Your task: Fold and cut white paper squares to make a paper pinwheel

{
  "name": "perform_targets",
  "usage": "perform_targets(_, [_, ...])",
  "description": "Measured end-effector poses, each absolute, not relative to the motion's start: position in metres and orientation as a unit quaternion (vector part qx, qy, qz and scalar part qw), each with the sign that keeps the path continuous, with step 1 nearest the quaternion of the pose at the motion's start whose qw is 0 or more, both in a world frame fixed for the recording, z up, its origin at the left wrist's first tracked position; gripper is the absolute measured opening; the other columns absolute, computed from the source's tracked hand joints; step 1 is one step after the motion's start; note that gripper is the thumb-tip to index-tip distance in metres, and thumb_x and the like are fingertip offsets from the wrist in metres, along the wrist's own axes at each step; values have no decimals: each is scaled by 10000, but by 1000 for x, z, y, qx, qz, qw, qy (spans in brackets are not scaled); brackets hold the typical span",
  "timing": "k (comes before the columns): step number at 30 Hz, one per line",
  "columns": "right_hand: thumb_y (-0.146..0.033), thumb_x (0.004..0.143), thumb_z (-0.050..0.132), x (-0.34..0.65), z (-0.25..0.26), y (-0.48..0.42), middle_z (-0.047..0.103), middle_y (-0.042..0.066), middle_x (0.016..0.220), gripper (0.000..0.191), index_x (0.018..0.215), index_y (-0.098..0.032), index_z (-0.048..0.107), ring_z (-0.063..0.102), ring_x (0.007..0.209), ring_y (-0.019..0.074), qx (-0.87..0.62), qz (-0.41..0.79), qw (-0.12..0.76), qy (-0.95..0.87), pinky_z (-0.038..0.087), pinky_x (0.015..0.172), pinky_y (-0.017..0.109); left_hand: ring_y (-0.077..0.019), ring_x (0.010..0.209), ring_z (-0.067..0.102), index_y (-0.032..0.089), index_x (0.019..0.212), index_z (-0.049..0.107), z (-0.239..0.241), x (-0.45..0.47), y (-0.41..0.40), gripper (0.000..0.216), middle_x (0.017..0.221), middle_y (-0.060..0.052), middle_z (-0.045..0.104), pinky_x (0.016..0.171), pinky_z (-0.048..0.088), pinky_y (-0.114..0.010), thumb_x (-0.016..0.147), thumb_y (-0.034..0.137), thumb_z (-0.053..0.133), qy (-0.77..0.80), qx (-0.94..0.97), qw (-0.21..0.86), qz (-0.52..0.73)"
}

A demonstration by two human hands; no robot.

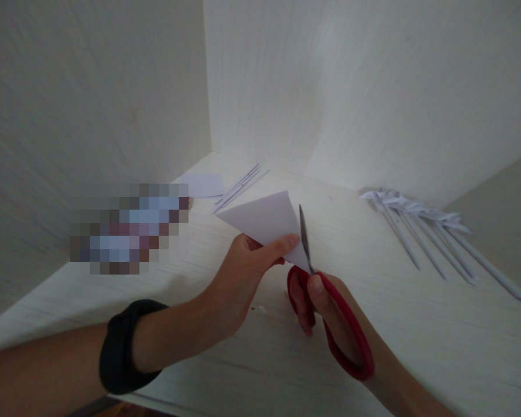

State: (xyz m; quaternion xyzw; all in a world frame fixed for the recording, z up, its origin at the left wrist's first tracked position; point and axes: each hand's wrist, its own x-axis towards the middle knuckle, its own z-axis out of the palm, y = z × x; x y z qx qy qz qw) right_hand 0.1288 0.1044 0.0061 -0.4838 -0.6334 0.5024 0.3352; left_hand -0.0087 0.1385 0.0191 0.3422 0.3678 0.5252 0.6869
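Black wristband (120,350) lower left of the red scissors (344,300), white paper (264,217) pinched by left hand's grip (245,266) at their blades (304,233), handles (364,362) clamped in right hand's grip (339,321): cut slowly, with left thumb (278,249) clear

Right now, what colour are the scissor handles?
The scissor handles are red; the head view shows them best.

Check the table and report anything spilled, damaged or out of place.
Tiny bits lie on the white tabletop between the left hand and right hand, like stray litter, though too small to identify. The pixelated patch at left cannot be judged. Nothing else stands out.
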Motion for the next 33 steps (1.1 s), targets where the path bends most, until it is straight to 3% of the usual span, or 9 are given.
perform_targets(12, [-683, 877, 369, 132, -3, 106, 468, -20, 498, 545, 654, -195, 462, 444, 438, 103, -470, 503, 344, -638, 334, 422, 219, -147, 746, 533, 156, 753, 602, 19, -9, 139, 174, 768, -10, 599, 735, 429, -291, 711, 281, 716, 381, 344, 680, 524])
perform_targets(28, [-715, 835, 419, 132, 0, 109, 441, -30, 512, 558, 626, -198, 433, 392, 444, 96, -474, 467, 350, -660, 310, 430, 229, -151, 865, 605, 158, 911, 656, 21, -10, 140, 174, 941, -25, 683, 798, 500, -267, 753, 222, 698, 301, 329, 699, 560])
perform_targets(33, [-711, 841, 410, 131, 2, 106, 436, -34, 508, 541, 660, -201, 435, 405, 444, 104, -474, 503, 340, -638, 311, 431, 234, -151, 873, 613, 165, 899, 663, 20, -10, 140, 175, 916, -14, 693, 809, 491, -263, 741, 224, 709, 310, 327, 693, 563])
